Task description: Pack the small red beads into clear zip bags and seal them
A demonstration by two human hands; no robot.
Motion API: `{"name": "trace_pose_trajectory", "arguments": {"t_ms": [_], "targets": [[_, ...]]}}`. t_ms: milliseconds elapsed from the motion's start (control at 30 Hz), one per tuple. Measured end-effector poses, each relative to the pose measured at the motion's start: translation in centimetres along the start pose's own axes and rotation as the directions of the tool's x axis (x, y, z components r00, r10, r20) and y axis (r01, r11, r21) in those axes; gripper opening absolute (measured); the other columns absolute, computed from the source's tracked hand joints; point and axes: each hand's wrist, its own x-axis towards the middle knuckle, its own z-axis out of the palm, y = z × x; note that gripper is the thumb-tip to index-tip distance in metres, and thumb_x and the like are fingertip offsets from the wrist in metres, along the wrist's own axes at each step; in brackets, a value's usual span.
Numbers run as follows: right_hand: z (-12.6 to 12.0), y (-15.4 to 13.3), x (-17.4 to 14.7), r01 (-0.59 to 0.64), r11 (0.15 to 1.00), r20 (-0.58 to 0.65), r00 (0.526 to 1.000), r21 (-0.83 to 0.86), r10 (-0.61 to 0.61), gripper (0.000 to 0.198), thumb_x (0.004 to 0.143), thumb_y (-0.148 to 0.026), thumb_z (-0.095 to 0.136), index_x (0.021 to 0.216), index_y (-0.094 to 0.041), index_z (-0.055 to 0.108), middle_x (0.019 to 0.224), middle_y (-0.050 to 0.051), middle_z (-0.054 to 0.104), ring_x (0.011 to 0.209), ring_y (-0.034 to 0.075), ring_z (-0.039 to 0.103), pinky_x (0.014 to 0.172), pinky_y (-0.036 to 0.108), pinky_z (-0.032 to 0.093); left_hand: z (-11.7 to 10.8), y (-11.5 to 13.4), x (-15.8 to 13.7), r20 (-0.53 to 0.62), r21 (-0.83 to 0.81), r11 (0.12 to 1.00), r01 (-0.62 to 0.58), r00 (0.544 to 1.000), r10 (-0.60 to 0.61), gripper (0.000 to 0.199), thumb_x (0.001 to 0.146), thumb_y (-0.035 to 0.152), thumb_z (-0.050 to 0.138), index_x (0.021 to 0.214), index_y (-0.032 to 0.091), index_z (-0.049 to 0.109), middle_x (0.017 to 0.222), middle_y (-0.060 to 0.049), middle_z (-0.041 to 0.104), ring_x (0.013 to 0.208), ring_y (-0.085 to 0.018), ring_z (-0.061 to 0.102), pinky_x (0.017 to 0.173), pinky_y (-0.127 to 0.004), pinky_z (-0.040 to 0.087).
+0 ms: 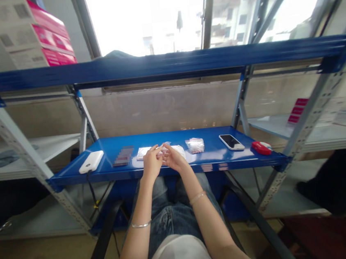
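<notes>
My left hand [152, 162] and my right hand [175, 159] meet over the front middle of the blue shelf [161, 137]. Their fingers are bent inward and the fingertips come together. Whatever is between them is too small and covered to make out. Beneath and around the hands lies white, thin-looking material [142, 152], partly hidden by them. Just right of my right hand rests a clear plastic bag [195, 145] with small pinkish pieces in it.
On the shelf's left are a white power bank [91, 162] with a cable and a pixelated dark item [123, 156]. To the right lie a phone [231, 142] and a red-and-white object [261, 147]. A blue beam [166, 64] crosses above; pink-and-white boxes [36, 36] are stacked upper left.
</notes>
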Motion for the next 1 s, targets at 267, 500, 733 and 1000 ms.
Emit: {"name": "trace_pose_trajectory", "arguments": {"t_ms": [267, 500, 733, 1000], "targets": [[-0.4, 0.1, 0.3, 0.035, 0.997, -0.064, 0.997, 0.069, -0.031, 0.012, 0.077, -0.024, 0.064, 0.076, -0.017, 0.055, 0.064, 0.001, 0.059, 0.058, 0.012, 0.061, 0.054, 0.021, 0.052, 0.3, 1.1, -0.5, -0.035, 0.168, 0.986, 0.005, 0.999, 0.001, 0.023, 0.069, 0.011, 0.062, 0.085, 0.025, 0.072, 0.116, -0.009, 0.063, 0.114, -0.03, 0.052, 0.103, -0.05, 0.031], [-0.9, -0.1, 0.9, 0.177, 0.983, -0.22, 0.962, 0.057, -0.161, 0.02, 0.074, -0.032, 0.067, 0.076, -0.02, 0.051, 0.069, 0.001, 0.058, 0.067, 0.014, 0.063, 0.062, 0.027, 0.056, 1.4, 1.1, -0.6, -0.242, -0.08, 0.993, 0.083, 0.965, -0.101, 0.021, 0.077, 0.024, 0.057, 0.097, 0.023, 0.06, 0.12, -0.008, 0.059, 0.119, -0.024, 0.048, 0.103, -0.043, 0.032], [0.9, 2.0, 1.5, 0.288, 0.954, -0.33, 0.896, -0.082, -0.298, 0.044, 0.067, -0.034, 0.071, 0.102, -0.02, 0.049, 0.083, 0.004, 0.061, 0.077, 0.019, 0.065, 0.063, 0.029, 0.055, 2.9, -1.3, 0.7, 0.043, -0.748, 0.47, 0.469, 0.74, -0.671, 0.033, 0.089, 0.037, 0.028, 0.094, 0.017, 0.054, 0.099, -0.012, 0.061, 0.093, -0.018, 0.062, 0.074, -0.028, 0.051], [3.2, 5.2, 0.7, 0.471, 0.692, -0.169, 0.747, -0.547, -0.643, 0.09, 0.066, -0.038, 0.071, 0.137, -0.018, 0.019, 0.131, 0.015, 0.046, 0.126, 0.024, 0.041, 0.099, 0.032, 0.04, 2.5, -3.6, 1.0, 0.278, -0.758, 0.394, 0.519, 0.805, -0.524, 0.034, 0.081, 0.04, 0.039, 0.086, 0.013, 0.059, 0.08, -0.017, 0.065, 0.089, -0.029, 0.064, 0.077, -0.042, 0.053]]}}
